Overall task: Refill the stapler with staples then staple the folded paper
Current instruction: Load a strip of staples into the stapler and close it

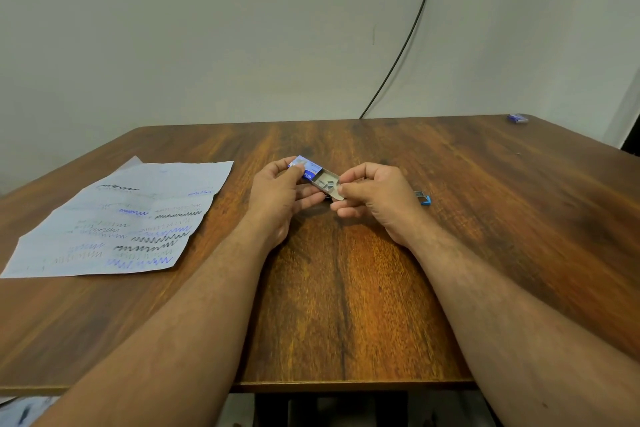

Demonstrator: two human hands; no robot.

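Note:
Above the middle of the wooden table [346, 305], my left hand [282, 192] grips the blue sleeve of a small staple box [308, 168]. My right hand [374, 192] pinches the end of the box's grey inner tray [327, 184], which is slid out to the right and shows a few short staple strips inside. A small blue stapler [423, 198] lies on the table just right of my right hand, partly hidden behind it. The paper [121, 222], covered in blue and black scribbles, lies flat at the left of the table.
A second small blue box [518, 118] sits at the table's far right corner. A black cable [408, 35] runs down the wall behind the table. The table's front edge is near my forearms.

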